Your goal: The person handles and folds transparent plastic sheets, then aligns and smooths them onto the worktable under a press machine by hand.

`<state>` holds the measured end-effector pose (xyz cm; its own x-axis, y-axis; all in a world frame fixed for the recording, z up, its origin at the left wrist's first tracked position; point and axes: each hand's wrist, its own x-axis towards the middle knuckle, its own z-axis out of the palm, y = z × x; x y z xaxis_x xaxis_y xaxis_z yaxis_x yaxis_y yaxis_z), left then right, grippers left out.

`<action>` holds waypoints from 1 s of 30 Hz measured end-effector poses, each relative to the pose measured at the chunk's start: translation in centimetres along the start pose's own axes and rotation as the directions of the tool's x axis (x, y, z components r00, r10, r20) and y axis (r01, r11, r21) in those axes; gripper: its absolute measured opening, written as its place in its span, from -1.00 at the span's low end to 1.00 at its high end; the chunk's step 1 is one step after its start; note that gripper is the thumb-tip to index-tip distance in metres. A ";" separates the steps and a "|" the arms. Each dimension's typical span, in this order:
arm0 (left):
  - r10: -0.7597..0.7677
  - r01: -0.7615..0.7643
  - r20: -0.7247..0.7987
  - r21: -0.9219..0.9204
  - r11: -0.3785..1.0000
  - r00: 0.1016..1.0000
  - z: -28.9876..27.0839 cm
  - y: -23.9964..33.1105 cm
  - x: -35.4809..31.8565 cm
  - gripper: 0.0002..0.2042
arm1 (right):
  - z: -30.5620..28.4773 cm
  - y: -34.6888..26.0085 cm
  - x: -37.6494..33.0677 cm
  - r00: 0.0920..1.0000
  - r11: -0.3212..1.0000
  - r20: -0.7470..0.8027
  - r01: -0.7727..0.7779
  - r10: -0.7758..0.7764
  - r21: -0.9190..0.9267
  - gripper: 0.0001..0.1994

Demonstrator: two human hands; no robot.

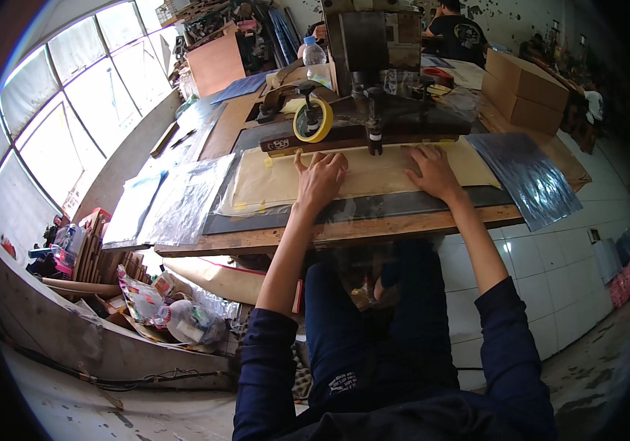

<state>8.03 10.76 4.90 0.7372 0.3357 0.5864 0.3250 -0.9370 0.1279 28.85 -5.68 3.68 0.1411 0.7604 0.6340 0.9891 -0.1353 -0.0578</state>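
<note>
A long tan sheet [374, 174] lies on a dark mat [359, 209] on the wooden worktable [271, 241]. My left hand [320, 180] presses on the left half of this sheet, fingers apart and pointing away from me. On its right half rests my right hand [435, 173], also with spread fingers. Just beyond my fingertips, a dark bar [344, 140] runs along the sheet's far edge, below a machine head with a black post [374, 121]. A yellow tape roll [313, 120] hangs on a knob of the machine near my left hand.
Clear plastic sheets [186, 198] lie at the table's left; a shiny bluish sheet [527, 176] overhangs its right edge. Cardboard boxes [524, 88] stand at the far right, and a plastic bottle [313, 53] behind the machine. Another person [458, 33] sits farther back.
</note>
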 end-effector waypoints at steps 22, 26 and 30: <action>-0.049 -0.023 0.322 0.217 0.976 0.945 0.5 4.3 -0.3 -0.48 | 0.4 -7.1 0.5 0.937 0.998 0.346 -0.059 0.050 0.017 -0.55; -0.053 0.094 0.366 -0.094 0.991 0.929 1.8 3.6 -0.6 -0.43 | 1.4 -7.7 -0.2 0.935 0.982 0.328 -0.172 0.137 0.082 -0.47; -0.122 0.135 0.381 -0.008 0.991 0.917 0.6 3.0 -1.4 -0.38 | 0.2 -6.5 -1.1 0.897 0.971 0.372 -0.233 0.238 -0.060 -0.42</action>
<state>8.30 7.58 3.95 0.8617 0.4586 0.2173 0.4168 -0.8838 0.2125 22.32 -5.48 3.23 0.3779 0.8863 0.2678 0.9246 -0.3467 -0.1577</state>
